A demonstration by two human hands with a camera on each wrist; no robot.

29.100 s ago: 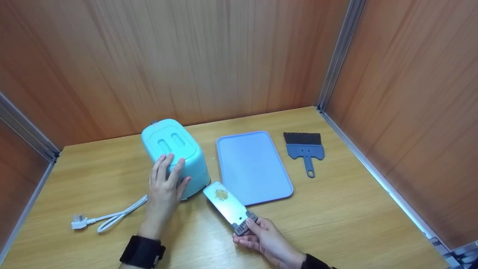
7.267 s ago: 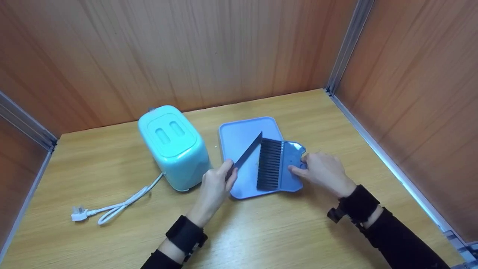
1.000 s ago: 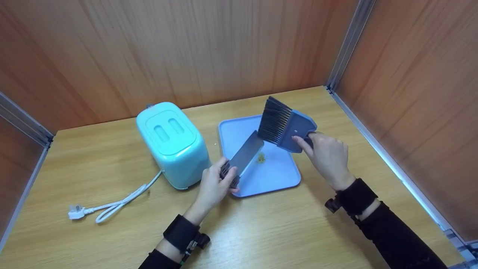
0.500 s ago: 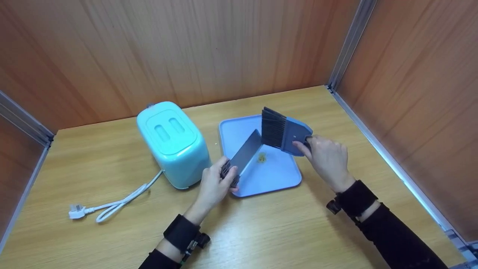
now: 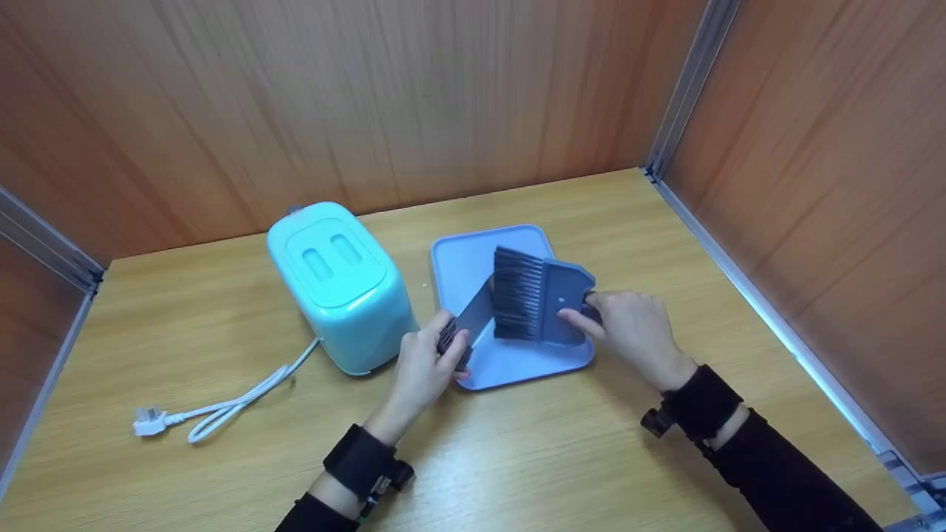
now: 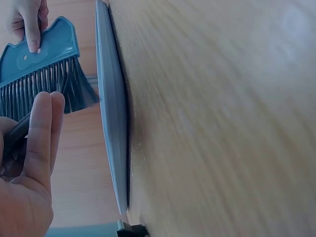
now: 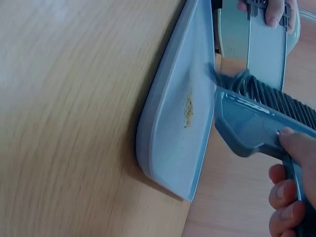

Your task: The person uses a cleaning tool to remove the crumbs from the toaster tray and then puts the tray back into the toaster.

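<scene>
My left hand (image 5: 425, 362) grips the grey slotted end of a metal crumb tray (image 5: 475, 314), which stands tilted over a shallow blue tray (image 5: 456, 255). In my right hand (image 5: 637, 325) is the handle of a blue brush (image 5: 566, 299) with dark bristles. Those bristles overlap the crumb tray's face in the head view, and some bend in the right wrist view. A small heap of yellowish crumbs (image 7: 188, 111) lies on the blue tray; the brush hides it from the head view. Left of the blue tray stands a turquoise toaster (image 5: 369, 325) with its lid on.
A white power cord (image 5: 236, 403) with its plug (image 5: 150, 422) lies looped on the wooden table (image 5: 517, 458), front left of the toaster. Wooden panels (image 5: 369, 96) close off the back and sides. A few tiny specks lie between toaster and blue tray.
Over the last second the brush has swept down and left across the crumb tray, covering the crumb heap. Earlier, the right hand held the crumb tray and the brush lay on the table.
</scene>
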